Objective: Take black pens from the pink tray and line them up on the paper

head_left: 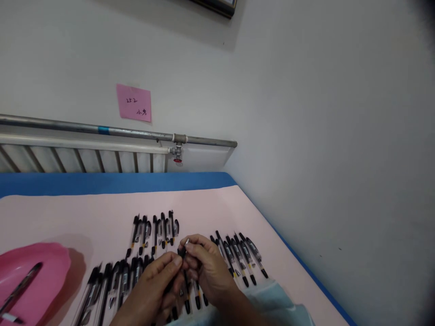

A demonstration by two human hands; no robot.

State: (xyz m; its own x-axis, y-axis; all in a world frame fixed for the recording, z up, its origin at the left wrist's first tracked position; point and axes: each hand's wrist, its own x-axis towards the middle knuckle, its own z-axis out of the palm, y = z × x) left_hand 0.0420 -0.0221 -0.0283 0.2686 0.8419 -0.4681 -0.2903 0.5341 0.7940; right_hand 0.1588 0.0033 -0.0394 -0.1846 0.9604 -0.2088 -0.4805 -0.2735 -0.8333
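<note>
My left hand (158, 280) and my right hand (210, 269) meet low in the middle of the view. Between my left thumb and fingers is the dark end of a pen (181, 252); my fingers cover much of it. A small silvery piece (186, 243), perhaps a pen tip, is pinched in my right fingers. Around my hands lie disassembled pens with loose caps and small tips: a back row (154, 233), a group on the right (236, 256) and a front left group (107, 290). More pens lie partly hidden beneath my hands.
At the left edge stands a pink bowl (54, 258) with a pen (22, 290) in it. A pale pink sheet (102, 217) covers the blue-edged table (118, 182). Light blue fabric (278, 305) lies at the front. Walls, a radiator (84, 158) and a pipe (136, 132) border the table.
</note>
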